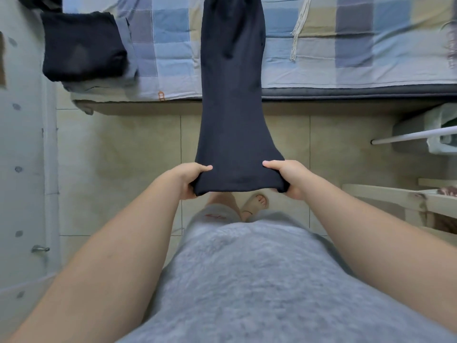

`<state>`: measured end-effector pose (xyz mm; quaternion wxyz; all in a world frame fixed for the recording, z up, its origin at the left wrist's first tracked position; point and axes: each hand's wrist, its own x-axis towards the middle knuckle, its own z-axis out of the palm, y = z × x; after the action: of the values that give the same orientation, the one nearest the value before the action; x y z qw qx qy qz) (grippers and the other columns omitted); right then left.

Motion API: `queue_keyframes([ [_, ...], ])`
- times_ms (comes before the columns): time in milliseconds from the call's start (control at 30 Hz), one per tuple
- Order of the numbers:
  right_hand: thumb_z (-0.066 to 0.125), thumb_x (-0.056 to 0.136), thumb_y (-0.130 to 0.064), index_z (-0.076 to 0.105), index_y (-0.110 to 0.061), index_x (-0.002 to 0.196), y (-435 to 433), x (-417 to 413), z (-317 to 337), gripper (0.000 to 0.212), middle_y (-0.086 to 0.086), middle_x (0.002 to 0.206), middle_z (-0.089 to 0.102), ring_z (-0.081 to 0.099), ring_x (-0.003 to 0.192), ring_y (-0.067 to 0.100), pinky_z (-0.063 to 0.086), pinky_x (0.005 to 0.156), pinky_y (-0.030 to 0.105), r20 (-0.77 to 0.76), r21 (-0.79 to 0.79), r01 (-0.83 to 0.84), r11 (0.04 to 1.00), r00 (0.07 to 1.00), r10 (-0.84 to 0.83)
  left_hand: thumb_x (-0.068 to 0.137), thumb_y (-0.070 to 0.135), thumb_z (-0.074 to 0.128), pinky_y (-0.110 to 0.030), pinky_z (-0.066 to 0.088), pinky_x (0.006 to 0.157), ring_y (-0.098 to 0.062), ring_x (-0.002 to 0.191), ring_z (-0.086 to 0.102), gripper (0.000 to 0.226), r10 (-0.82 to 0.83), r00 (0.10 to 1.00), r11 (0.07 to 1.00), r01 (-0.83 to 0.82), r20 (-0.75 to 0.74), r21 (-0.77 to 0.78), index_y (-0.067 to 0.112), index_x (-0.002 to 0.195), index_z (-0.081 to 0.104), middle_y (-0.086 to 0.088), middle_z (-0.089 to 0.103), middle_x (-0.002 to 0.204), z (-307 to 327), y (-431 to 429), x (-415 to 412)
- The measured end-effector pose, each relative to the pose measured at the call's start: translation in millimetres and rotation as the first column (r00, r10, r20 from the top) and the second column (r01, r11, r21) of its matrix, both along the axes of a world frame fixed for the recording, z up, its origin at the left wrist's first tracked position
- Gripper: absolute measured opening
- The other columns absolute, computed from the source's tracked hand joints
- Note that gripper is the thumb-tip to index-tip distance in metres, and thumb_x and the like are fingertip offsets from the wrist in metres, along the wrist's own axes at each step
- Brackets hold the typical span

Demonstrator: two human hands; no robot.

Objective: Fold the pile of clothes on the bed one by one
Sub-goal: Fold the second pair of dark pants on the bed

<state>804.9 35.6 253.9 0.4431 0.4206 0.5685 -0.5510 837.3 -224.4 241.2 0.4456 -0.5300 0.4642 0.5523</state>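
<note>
Navy garment (232, 95), soft, limp, light; stretches from bed (321, 58) over floor to us. We grip near-end corners: left hand (191, 180) & right hand (288, 178), fingers curled tight on cloth. Corners = best hold.

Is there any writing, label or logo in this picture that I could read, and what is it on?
Nothing here reads clearly.
The orange tag on the edge of the checked bedsheet: printed marks, too blurred to read.
The red mark on the grey shorts: too small to read.
The dark garment, gripped by the left hand and right hand: no text visible.
</note>
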Motion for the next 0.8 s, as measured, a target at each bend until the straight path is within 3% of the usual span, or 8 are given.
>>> queue_keyframes([
  [133, 0.077, 0.087, -0.019, 0.065, -0.013, 0.110, 10, 16, 13, 0.026, 0.004, 0.099, 0.074, 0.068, 0.073, 0.019, 0.052, 0.055, 0.025, 0.045, -0.017, 0.027, 0.999, 0.999, -0.026, 0.090, 0.021, 0.075, -0.024, 0.056, 0.050, -0.019, 0.062, 0.075, 0.023, 0.068, 0.997, 0.997, -0.069, 0.033, 0.019, 0.009, 0.108, 0.067, -0.004, 0.078, 0.082, 17, 11, 19],
  [333, 0.077, 0.088, -0.019, 0.066, -0.016, 0.108, 3, -31, 35, 0.023, 0.002, 0.090, 0.074, 0.068, 0.069, 0.016, 0.055, 0.052, 0.023, -0.013, -0.058, 0.181, 0.982, 0.983, -0.182, 0.093, 0.026, 0.071, -0.022, 0.053, 0.044, -0.016, 0.051, 0.070, 0.016, 0.190, 0.974, 0.981, -0.192, -0.120, 0.001, 0.014, 0.101, 0.066, -0.001, 0.075, 0.069, 41, 12, -28],
  [500, 0.074, 0.090, -0.020, 0.069, -0.016, 0.098, -18, -123, 48, 0.010, 0.001, 0.074, 0.072, 0.067, 0.060, 0.013, 0.055, 0.050, 0.024, -0.107, -0.072, 0.186, 0.980, 0.975, -0.193, 0.099, 0.025, 0.062, -0.020, 0.046, 0.036, -0.015, 0.043, 0.066, 0.019, 0.326, 0.917, 0.945, -0.321, -0.228, 0.060, 0.014, 0.083, 0.064, 0.000, 0.070, 0.058, 56, 0, -113],
  [600, 0.073, 0.091, -0.021, 0.065, -0.017, 0.090, -35, -191, 48, 0.009, 0.004, 0.081, 0.068, 0.064, 0.068, 0.014, 0.058, 0.055, 0.025, -0.135, -0.067, 0.214, 0.975, 0.966, -0.221, 0.094, 0.022, 0.065, -0.016, 0.046, 0.042, -0.013, 0.045, 0.063, 0.014, 0.334, 0.909, 0.941, -0.336, -0.248, 0.035, 0.019, 0.080, 0.062, 0.004, 0.066, 0.055, 51, -16, -179],
  [700, 0.073, 0.090, -0.022, 0.065, -0.016, 0.089, -54, -262, 44, 0.011, 0.004, 0.081, 0.067, 0.063, 0.064, 0.013, 0.059, 0.060, 0.028, -0.131, -0.041, 0.259, 0.965, 0.956, -0.262, 0.092, 0.022, 0.064, -0.015, 0.040, 0.046, -0.011, 0.053, 0.058, 0.010, 0.330, 0.914, 0.942, -0.335, -0.234, 0.019, 0.021, 0.082, 0.063, 0.006, 0.063, 0.055, 40, -36, -251],
  [800, 0.074, 0.090, -0.023, 0.065, -0.015, 0.089, -75, -332, 32, 0.012, 0.004, 0.084, 0.066, 0.064, 0.065, 0.013, 0.058, 0.061, 0.029, -0.132, -0.008, 0.311, 0.950, 0.942, -0.309, 0.095, 0.025, 0.060, -0.018, 0.039, 0.046, -0.009, 0.049, 0.057, 0.011, 0.295, 0.924, 0.954, -0.300, -0.245, 0.017, 0.021, 0.085, 0.062, 0.007, 0.063, 0.057, 26, -56, -325],
])
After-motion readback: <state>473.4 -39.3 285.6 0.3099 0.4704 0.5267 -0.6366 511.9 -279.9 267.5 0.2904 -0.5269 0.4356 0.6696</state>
